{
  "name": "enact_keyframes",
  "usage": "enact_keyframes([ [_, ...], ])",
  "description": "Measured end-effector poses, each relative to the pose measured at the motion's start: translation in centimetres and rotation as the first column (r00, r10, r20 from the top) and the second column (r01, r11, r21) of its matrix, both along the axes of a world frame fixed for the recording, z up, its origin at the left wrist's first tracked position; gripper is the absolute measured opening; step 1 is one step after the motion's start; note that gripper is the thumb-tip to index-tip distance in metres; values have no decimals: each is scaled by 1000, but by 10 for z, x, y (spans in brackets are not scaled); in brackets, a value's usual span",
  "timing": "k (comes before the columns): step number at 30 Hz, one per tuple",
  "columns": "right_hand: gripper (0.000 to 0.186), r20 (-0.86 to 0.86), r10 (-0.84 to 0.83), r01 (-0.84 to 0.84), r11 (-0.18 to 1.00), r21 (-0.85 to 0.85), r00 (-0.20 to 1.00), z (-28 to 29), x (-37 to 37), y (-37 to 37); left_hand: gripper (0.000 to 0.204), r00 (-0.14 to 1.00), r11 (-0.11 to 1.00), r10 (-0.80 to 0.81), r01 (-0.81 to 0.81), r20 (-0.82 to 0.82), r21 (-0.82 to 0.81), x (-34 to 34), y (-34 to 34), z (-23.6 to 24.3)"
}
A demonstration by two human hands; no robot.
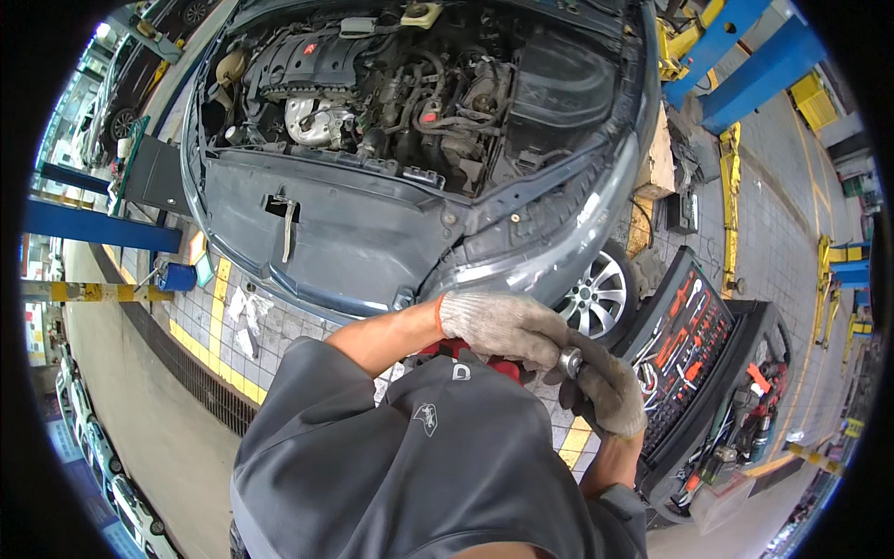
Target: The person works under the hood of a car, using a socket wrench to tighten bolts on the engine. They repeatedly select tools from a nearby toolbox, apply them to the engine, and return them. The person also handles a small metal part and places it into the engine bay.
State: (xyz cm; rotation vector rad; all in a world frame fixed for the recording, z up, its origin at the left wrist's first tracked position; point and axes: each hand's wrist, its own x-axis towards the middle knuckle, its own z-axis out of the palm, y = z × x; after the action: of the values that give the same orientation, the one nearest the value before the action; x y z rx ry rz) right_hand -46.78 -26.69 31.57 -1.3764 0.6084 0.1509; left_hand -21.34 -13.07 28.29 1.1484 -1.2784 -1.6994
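Both my hands wear grey knit work gloves and meet in front of my chest, beside the car's front right corner. Between them shows the shiny round metal end of what looks like a socket (570, 361). My left hand (507, 328) reaches across from the left, its fingers closed against the socket. My right hand (610, 387) is curled around its other side. The gloves hide the rest of the tool. Below my left hand, part of a red object (454, 347) shows; I cannot tell what it is.
The car's open engine bay (372, 102) lies ahead, with a loose front panel (354, 224). A wheel (596, 293) stands at its right. Further right are an open tool case (684, 326) and a black tool cart (726, 410). Blue lift posts (759, 70) rise beyond.
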Motion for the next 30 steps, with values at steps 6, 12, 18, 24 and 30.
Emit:
enact_keyframes([
  [6, 51, 78, -143, 148, 987, -63, 987, 16, 110, 29, 40, 914, 885, 389, -337, 115, -321, 78, 29, -16],
  [12, 32, 97, -54, 95, 870, -483, 994, 15, 220, 22, 41, 594, 565, 765, -434, 249, -702, 158, 15, -21],
  [18, 53, 223, -22, 164, 748, -643, 975, 6, 382, -8, 48, 277, 333, 938, -550, 209, -766, 251, -15, -42],
  [24, 53, 222, 29, 188, 437, -880, 975, -67, 511, -104, 68, -211, 388, 786, -563, 581, -730, 305, 41, -104],
  [30, 42, 256, 26, 218, 447, -868, 966, -114, 632, -155, 44, -486, 376, 553, -579, 677, -723, 296, 93, -128],
])
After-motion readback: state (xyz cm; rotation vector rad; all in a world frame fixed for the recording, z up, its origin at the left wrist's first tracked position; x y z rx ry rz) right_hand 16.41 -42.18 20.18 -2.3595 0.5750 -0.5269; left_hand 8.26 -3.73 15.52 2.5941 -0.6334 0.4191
